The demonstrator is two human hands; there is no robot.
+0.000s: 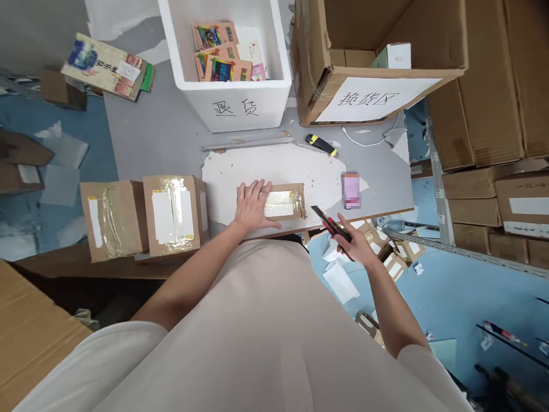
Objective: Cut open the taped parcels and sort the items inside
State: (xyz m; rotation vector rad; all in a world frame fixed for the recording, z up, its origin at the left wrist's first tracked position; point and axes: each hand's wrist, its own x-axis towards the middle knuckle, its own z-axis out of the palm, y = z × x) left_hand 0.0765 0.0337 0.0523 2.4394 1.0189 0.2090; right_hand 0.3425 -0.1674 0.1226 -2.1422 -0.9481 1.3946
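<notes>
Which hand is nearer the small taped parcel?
Left. The left hand lies flat on the small taped parcel; the right hand holds a red cutter off its right end.

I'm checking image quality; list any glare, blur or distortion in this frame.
Head view: glare on the taped small parcel under the left hand; a pixelated patch beside the right hand holding the red cutter; wide-angle bending at the edges; soft, even light.
</notes>
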